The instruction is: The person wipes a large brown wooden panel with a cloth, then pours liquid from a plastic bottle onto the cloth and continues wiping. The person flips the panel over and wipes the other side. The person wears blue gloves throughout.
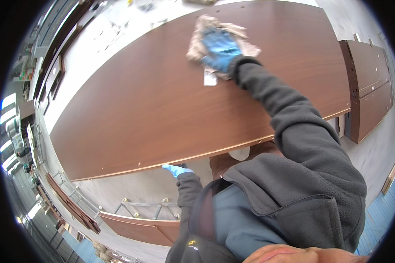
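Note:
A large brown wood-grain panel point(162, 109) lies flat before me, its pale raw edge running along my side. On its far half, my right hand point(221, 49), in a blue glove, grips and presses a crumpled beige-pink cloth point(196, 47) against the surface. The hand is slightly blurred, and a white tag point(210, 78) sticks out from the cloth's near side. My left hand point(176, 170), also gloved in blue, is at the panel's near edge with its visible fingers stretched out to the left. Nothing shows in it; part of that hand is hidden.
Stacked brown boards with drilled edges point(366, 87) stand at the right. Behind me on the left are a metal roller frame point(151, 210) and another brown panel point(136, 228). More dark boards point(52, 81) lie at the far left. A white surface point(101, 44) extends beyond the panel.

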A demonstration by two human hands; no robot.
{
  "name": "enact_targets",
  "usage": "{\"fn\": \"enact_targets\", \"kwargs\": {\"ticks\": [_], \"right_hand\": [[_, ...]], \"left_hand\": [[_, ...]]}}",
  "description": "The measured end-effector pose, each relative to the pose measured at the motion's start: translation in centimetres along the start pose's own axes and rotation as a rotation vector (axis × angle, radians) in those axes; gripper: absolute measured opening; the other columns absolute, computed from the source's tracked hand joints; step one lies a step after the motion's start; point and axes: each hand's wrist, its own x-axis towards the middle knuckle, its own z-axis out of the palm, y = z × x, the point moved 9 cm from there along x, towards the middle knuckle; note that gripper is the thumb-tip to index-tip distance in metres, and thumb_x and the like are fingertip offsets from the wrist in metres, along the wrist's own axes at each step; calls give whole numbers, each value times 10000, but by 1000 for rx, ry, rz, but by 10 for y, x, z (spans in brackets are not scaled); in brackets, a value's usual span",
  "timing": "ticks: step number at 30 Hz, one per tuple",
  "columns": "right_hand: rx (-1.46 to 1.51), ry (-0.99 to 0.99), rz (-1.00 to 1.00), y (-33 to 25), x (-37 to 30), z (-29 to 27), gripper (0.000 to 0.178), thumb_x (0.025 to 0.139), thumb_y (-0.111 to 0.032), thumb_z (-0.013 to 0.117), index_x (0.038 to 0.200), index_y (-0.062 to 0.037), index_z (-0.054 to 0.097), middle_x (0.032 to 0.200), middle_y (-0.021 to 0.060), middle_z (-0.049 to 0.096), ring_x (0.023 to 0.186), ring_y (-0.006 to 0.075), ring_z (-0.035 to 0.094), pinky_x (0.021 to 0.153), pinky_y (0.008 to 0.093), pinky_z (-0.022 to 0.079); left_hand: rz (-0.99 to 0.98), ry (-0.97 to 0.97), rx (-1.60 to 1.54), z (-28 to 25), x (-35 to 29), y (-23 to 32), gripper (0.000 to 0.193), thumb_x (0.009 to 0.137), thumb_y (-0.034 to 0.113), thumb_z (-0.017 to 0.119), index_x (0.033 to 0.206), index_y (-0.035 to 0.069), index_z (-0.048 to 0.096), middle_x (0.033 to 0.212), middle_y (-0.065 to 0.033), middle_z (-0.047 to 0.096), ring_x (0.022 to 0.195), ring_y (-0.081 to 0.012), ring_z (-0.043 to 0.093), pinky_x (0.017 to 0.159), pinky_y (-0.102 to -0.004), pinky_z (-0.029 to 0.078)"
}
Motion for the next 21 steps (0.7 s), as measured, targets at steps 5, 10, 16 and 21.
{"fn": "enact_targets", "kwargs": {"ticks": [5,10,16,21], "right_hand": [[-510,289,189,295,-156,-120,534,1072,-436,528,1374,-3,609,1392,242,616,1356,394,568,1182,470,435],[-593,-40,936,538,-332,-146,1016,1010,-828,349,1742,-130,251,1792,191,248,1679,350,174,1346,508,141],[-443,169,988,575,-256,-152,928,994,-799,437,1554,-63,513,1623,220,472,1556,363,379,1256,599,255],[-264,-110,726,470,-85,-90,763,1074,-597,444,1497,32,527,1542,308,537,1491,473,438,1298,579,227]], "left_hand": [[28,208,188,47,-50,-8,954,1058,778,370,1606,5,486,1601,-184,563,1435,-370,560,1225,-446,419],[30,374,328,46,-66,5,960,1067,771,334,1585,-20,499,1560,-215,593,1390,-409,597,1178,-466,475],[105,444,522,41,-67,10,949,1084,743,316,1484,-78,574,1425,-258,677,1305,-435,650,1084,-473,545],[93,529,456,37,-65,6,886,1098,705,338,1449,-60,617,1314,-261,735,1191,-429,708,979,-470,587]]}}
